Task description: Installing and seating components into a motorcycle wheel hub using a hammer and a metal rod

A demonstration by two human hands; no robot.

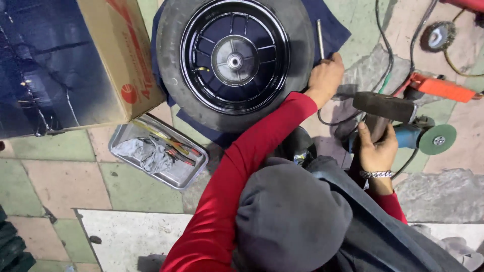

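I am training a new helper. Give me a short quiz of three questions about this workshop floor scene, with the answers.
1. True or false: the wheel lies flat on a dark blue cloth.
2. What does the left hand touch? A) a thin metal rod B) the metal tray C) the cardboard box
3. Fill in the missing word: the disc on the angle grinder beside the right hand is ___ in colour.

Key: 1 true; 2 A; 3 green.
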